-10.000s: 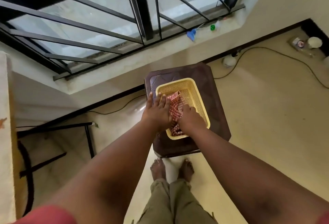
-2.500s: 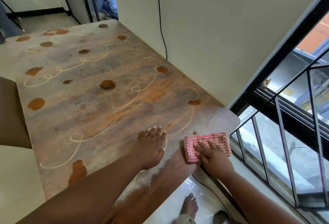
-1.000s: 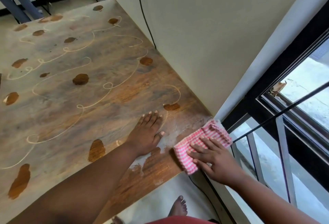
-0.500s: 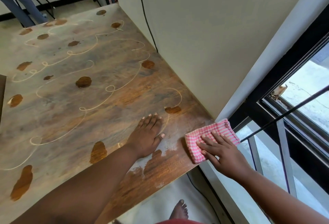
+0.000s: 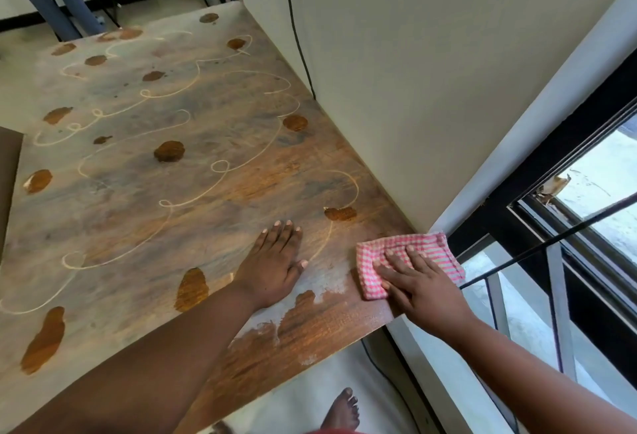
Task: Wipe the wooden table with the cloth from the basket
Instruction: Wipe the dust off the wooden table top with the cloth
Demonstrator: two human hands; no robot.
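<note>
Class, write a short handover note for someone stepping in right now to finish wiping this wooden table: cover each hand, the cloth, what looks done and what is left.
Left hand: flat, open on the patterned brown wooden table, holding nothing.
Right hand: pressing the folded pink-and-white checked cloth flat at the table's near right corner, beside the wall.
Done: only that corner looks wiped; a pale dusty film edge shows beside it.
Left: almost the whole tabletop, out to the far end.
</note>
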